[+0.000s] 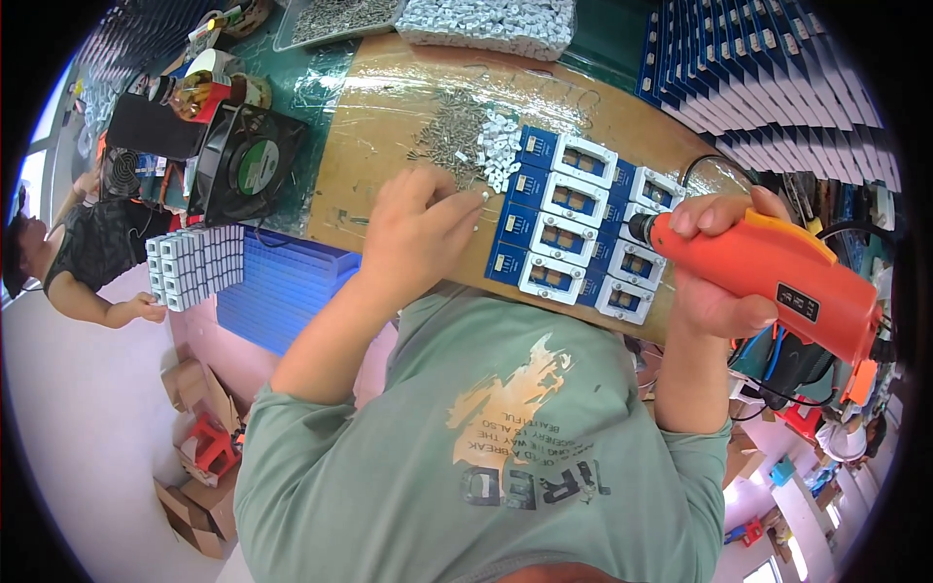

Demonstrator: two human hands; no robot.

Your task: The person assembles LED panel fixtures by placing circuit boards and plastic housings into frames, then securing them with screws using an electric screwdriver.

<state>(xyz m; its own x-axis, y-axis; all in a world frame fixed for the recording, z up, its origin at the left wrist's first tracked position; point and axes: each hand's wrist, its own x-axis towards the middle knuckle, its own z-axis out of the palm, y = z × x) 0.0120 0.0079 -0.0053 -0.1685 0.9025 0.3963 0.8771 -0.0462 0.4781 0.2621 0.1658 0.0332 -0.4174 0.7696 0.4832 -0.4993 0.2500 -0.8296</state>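
My right hand [719, 257] wraps round an orange electric screwdriver [768, 260]. The driver's black nose points left, above the right column of white frames. At the near edge of the pile of small parts, my left hand [420, 225] is closed in a pinch. A small white piece [484, 195] shows at its fingertips. Just beyond lie loose screws [452, 136] and a heap of small white plastic pieces [500, 146]. Two columns of blue boards [522, 183] with white rectangular frames [581, 160] lie side by side between my hands.
A tub of screws [340, 19] and a tub of white pieces [486, 24] stand at the back. Stacked blue-and-white units [768, 78] rise at the far right. A black fan [251, 163] is on the left, near another person [92, 253] and stacked white parts [199, 264].
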